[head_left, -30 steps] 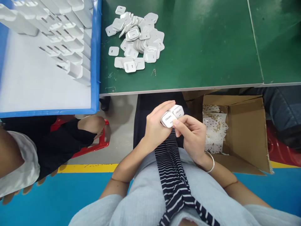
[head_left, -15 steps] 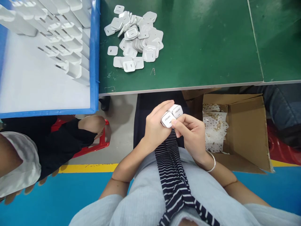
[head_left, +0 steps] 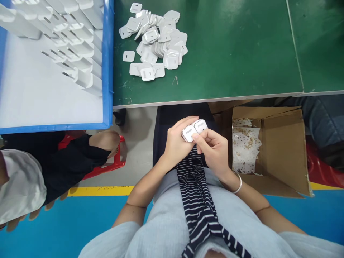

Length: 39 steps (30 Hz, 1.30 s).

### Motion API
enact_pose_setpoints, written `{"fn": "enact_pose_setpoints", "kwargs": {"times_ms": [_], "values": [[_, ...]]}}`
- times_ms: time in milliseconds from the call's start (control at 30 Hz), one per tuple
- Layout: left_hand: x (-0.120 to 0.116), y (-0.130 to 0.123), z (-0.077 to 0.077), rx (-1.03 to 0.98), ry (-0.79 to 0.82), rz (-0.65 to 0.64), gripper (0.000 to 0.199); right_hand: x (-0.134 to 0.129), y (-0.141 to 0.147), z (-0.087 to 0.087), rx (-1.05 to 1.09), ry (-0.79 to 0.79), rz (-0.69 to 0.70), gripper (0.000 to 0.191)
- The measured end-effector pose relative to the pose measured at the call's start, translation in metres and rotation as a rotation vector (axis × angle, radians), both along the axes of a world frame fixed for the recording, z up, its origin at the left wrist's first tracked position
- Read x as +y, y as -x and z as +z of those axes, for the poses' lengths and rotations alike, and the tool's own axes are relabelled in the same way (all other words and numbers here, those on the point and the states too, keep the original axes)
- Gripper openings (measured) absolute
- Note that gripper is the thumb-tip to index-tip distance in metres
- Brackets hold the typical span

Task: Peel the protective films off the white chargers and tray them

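Note:
In front of my lap, my left hand (head_left: 177,141) is closed around two white phone chargers held side by side. The nearer charger (head_left: 189,133) and the farther charger (head_left: 200,125) turn their end faces up, each with grey lettering and a small dark slot. Their bodies are mostly hidden in the palm. The thumb and curled fingers of my right hand (head_left: 213,148) are closed at the lower right edge of the nearer charger's face. Beyond, on the green table (head_left: 236,53), lies a heap of white charger end caps (head_left: 172,60), many with a slot.
At the left, a blue-rimmed tray (head_left: 108,71) holds rows of white charger housings (head_left: 90,80) with metal pins. An open cardboard box (head_left: 285,150) with patterned scraps stands right of my lap. A seated person (head_left: 67,154) is at the left, on a red stool (head_left: 118,157).
Both hands and the two chargers have shifted slightly to the left. My right thumb is still against the nearer charger's face.

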<state>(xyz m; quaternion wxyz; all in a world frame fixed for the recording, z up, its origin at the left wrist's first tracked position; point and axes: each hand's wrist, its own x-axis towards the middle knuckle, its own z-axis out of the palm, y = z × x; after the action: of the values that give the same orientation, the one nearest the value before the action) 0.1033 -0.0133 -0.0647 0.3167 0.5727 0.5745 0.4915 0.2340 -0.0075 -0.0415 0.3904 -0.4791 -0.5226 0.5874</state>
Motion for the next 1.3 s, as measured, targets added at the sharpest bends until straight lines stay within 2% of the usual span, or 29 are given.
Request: {"fn": "enact_pose_setpoints", "kwargs": {"times_ms": [167, 467, 700, 767, 833, 900, 933, 1000, 1067, 1167, 1233, 1300], "values": [[0.001, 0.002, 0.000, -0.156, 0.042, -0.020, 0.039, -0.005, -0.001, -0.004, 0.083, -0.069, 0.027, 0.032], [0.001, 0.007, 0.005, -0.236, 0.010, -0.073, 0.037, -0.007, -0.006, -0.009, 0.090, -0.206, 0.091, 0.028], [-0.003, 0.008, 0.015, -0.161, -0.063, -0.098, 0.039, -0.009, -0.012, -0.010, 0.075, -0.440, 0.094, 0.018], [-0.004, 0.007, 0.019, -0.136, -0.084, -0.097, 0.039, -0.009, -0.013, -0.009, 0.105, -0.512, 0.076, 0.010], [-0.005, 0.006, 0.021, -0.112, -0.095, -0.092, 0.037, -0.009, -0.013, -0.010, 0.090, -0.644, 0.104, 0.029], [-0.006, 0.006, 0.023, -0.091, -0.105, -0.071, 0.034, -0.008, -0.012, -0.010, -0.041, -0.786, 0.184, 0.050], [-0.007, 0.006, 0.023, -0.079, -0.107, -0.054, 0.033, -0.008, -0.011, -0.010, -0.130, -0.834, 0.219, 0.054], [-0.008, 0.007, 0.023, -0.053, -0.101, -0.010, 0.032, -0.007, -0.009, -0.008, -0.256, -0.854, 0.253, 0.054], [-0.007, 0.008, 0.024, -0.026, -0.097, 0.012, 0.032, -0.005, -0.007, -0.006, -0.258, -0.851, 0.276, 0.055], [-0.003, 0.008, 0.030, 0.024, -0.130, 0.032, 0.037, 0.000, -0.005, -0.001, -0.220, -0.926, 0.308, 0.053], [-0.002, 0.009, 0.041, 0.080, -0.166, 0.050, 0.036, 0.005, -0.007, 0.007, -0.221, -0.984, 0.319, 0.051], [-0.006, 0.016, 0.059, 0.159, -0.205, 0.035, 0.036, 0.010, -0.013, 0.017, -0.172, -1.050, 0.369, 0.049]]}}
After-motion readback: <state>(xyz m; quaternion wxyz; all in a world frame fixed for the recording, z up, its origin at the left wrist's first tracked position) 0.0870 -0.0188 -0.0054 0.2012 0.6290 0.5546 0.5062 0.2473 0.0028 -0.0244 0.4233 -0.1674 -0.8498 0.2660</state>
